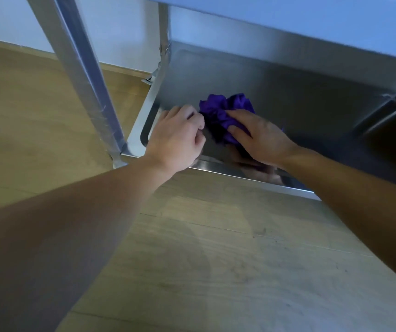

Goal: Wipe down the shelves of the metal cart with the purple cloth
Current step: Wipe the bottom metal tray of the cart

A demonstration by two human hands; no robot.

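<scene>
The purple cloth (223, 111) lies bunched on the lower shelf (300, 111) of the metal cart, near its front left corner. My right hand (257, 135) presses flat on the cloth, fingers spread over its near side. My left hand (178, 137) is right beside the cloth on its left, fingers curled, fingertips at the cloth's edge; whether it pinches the fabric is hidden. Both forearms reach in from below the frame over the shelf's front rim (240, 173).
The upper shelf (312, 17) overhangs the lower one. A slanted cart leg (82, 68) stands at the left, another upright (164, 39) at the back corner. A dark bar (388, 109) crosses at the right. Wooden floor (192, 259) lies in front; a white wall behind.
</scene>
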